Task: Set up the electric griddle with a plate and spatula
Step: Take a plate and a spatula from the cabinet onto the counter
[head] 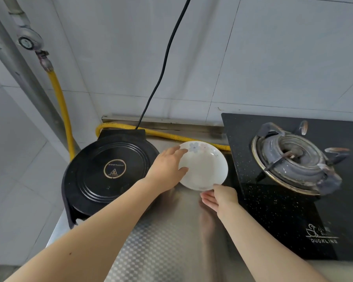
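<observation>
A round black electric griddle [108,171] with its lid closed sits at the left of the steel counter, its black cord running up the wall. A white plate [205,166] with a faint flower print rests on the counter just right of the griddle. My left hand [167,169] grips the plate's left rim, thumb on top. My right hand [220,197] is at the plate's near edge, thumb touching the rim, fingers spread below it. No spatula is in view.
A black glass gas stove [283,210] with a burner [291,159] fills the right side. A yellow gas hose [63,110] runs down the left wall and along the back of the counter [171,241]. White tiled wall behind.
</observation>
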`<action>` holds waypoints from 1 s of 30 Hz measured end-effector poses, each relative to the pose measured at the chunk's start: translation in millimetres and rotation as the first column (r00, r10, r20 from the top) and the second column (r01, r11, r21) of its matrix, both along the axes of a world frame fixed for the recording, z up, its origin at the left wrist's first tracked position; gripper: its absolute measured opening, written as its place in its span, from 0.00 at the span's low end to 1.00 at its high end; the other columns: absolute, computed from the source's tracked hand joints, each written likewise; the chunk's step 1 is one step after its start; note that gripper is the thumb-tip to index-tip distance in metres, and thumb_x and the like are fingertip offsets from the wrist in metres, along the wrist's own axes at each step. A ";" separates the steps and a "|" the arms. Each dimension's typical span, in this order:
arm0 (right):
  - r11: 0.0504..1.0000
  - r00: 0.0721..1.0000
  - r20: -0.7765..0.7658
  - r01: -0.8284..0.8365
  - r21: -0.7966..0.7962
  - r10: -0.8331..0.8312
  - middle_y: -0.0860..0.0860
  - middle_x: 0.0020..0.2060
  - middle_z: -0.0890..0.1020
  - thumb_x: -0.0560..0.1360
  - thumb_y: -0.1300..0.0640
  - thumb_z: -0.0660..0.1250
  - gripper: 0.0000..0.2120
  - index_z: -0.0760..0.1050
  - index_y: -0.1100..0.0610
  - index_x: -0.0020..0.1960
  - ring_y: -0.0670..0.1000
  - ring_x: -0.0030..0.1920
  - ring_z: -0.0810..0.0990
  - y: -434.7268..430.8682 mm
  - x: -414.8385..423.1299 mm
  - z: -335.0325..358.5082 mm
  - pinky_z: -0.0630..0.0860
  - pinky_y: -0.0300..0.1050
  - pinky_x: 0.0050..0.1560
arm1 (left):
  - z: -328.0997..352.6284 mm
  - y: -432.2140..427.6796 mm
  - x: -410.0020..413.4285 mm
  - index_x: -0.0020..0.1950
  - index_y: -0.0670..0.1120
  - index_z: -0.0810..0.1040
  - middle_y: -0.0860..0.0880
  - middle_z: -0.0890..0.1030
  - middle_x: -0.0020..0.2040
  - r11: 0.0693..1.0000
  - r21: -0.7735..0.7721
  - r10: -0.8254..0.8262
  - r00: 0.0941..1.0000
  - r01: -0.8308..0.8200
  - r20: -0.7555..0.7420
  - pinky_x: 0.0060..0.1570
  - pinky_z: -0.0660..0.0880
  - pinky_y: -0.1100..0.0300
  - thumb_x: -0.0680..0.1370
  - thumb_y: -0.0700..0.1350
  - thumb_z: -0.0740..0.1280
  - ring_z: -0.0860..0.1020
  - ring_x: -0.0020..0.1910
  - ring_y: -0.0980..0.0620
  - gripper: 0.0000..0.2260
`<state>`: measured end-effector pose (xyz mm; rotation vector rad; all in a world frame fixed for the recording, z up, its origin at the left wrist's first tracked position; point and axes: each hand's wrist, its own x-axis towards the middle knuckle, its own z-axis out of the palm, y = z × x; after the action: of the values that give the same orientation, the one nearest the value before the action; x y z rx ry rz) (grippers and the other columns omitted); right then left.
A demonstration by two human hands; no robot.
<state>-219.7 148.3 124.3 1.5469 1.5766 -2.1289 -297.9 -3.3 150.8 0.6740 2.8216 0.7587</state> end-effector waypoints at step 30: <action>0.883 0.874 -0.221 -0.361 0.302 0.433 0.54 0.32 0.82 0.71 0.64 0.65 0.04 0.77 0.58 0.40 0.50 0.31 0.81 -65.6 216.1 9.5 0.83 0.46 0.39 | -17.0 -53.6 298.5 0.47 0.47 0.80 0.54 0.79 0.44 0.923 0.294 0.300 0.942 -0.246 -0.152 0.42 0.77 0.53 0.76 0.45 0.66 0.79 0.42 0.54 0.04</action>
<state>-3.6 82.6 133.9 0.8677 2.1119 -2.0337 0.6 -56.9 133.8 0.4060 3.0629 1.2083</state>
